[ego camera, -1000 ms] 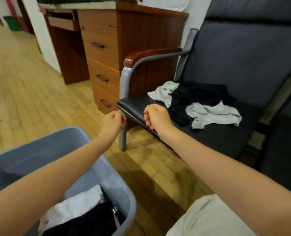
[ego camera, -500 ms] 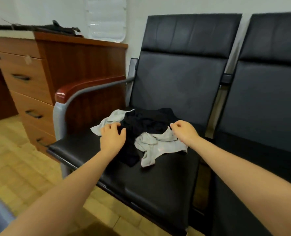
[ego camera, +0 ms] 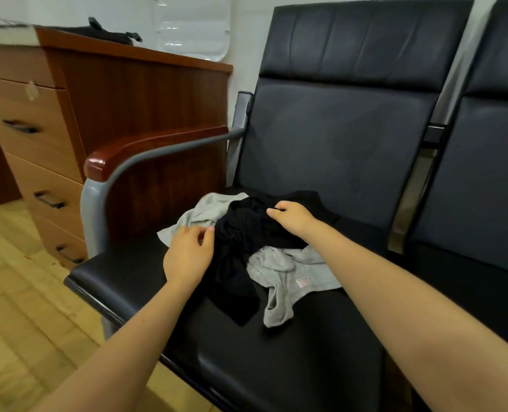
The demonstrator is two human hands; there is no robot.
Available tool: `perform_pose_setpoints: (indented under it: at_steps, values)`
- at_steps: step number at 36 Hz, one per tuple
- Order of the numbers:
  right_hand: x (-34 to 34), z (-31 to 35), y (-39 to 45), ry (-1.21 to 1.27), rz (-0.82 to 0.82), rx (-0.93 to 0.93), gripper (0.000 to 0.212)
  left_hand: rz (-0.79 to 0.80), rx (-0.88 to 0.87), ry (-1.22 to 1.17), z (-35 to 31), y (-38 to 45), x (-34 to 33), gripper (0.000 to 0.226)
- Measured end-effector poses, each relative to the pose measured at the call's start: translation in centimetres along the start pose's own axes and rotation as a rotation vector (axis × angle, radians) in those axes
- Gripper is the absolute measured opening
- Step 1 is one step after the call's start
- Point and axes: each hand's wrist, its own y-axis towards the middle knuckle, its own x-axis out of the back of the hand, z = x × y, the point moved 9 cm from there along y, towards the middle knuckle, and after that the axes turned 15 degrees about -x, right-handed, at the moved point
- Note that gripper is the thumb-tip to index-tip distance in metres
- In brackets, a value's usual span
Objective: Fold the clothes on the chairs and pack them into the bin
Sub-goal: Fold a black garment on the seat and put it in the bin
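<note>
Left hand (ego camera: 189, 257) at center-left of frame, fingers curled, thumb and forefinger tips pinching at the left edge of the black garment (ego camera: 247, 233); whether cloth is actually caught between them can't be told. Right hand (ego camera: 293, 218) at center, palm down on top of the black garment, fingers bent into the fabric, gripping a fold near its upper edge. Both forearms reach in from the bottom corners of the frame.

Black garment lies crumpled mid-seat, a strip of it trailing down toward lower center. Gray garment (ego camera: 288, 278) is bunched under and around it: one part shows lower right of the black cloth with a small pale label visible, another part pokes out at upper left, just behind the left hand. Could be one gray piece or two, can't tell. All the clothes sit on the seat of the black padded chair (ego camera: 321, 144), center frame.

Chair has a gray metal armrest with a red-brown wooden cap (ego camera: 145, 150) at left-center. Second black chair (ego camera: 484, 173) touches it along the right edge of frame. Wooden drawer cabinet (ego camera: 53, 129) at upper left, just beside the armrest, dark handles on the drawers, some dark item on top, unclear. Light wood floor (ego camera: 18, 307) at lower left. White wall behind at top.
</note>
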Motion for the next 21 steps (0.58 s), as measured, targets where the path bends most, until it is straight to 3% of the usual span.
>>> perform_pose_setpoints:
  at_steps: [5,9,12,14,18,21]
  values:
    - [5.8,-0.1,-3.0,0.599,0.061,-0.126,0.019,-0.001,-0.003,-0.052,-1.2,-0.3,0.7,0.056]
    - [12.8,0.3,-6.9,1.017,0.097,-0.120,0.015,-0.042,-0.044,-0.118,-3.6,-0.8,2.0,0.050]
    - [17.9,1.3,-10.7,1.180,0.090,-0.052,0.015,-0.123,-0.065,-0.367,-8.2,-2.0,2.9,0.031]
    - [20.7,2.0,-13.7,1.244,0.083,-0.018,0.016,-0.134,-0.038,-0.616,-12.2,-3.2,3.0,0.034]
    - [26.2,2.6,-20.0,1.439,0.068,0.085,0.023,0.027,-0.036,-0.930,-23.3,-6.0,3.1,0.052]
    - [29.8,1.9,-23.9,1.464,0.041,0.126,0.016,0.152,-0.130,-1.099,-31.3,-8.2,3.8,0.042]
